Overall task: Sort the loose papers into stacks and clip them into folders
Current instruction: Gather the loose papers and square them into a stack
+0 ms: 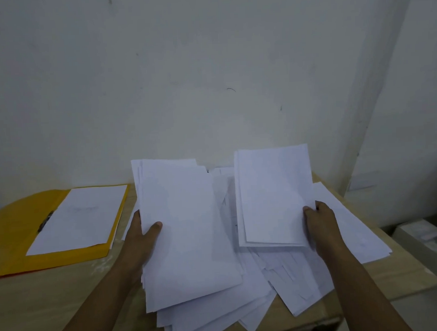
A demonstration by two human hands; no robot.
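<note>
My left hand (140,239) grips the left edge of a thick bundle of white sheets (185,227), thumb on top, lifted above the table. My right hand (322,225) pinches the right edge of a smaller bundle of sheets (272,195), held upright-tilted. Beneath both lies a messy spread of loose white papers (276,278) on the wooden table (67,299). At the left an open yellow folder (15,226) lies flat with white pages (78,218) clipped in it under a dark clip (45,221).
A white wall stands close behind the table. The table's right edge drops off near a pale box or ledge (429,240) with small dark dots. More loose sheets (352,224) reach toward the right edge.
</note>
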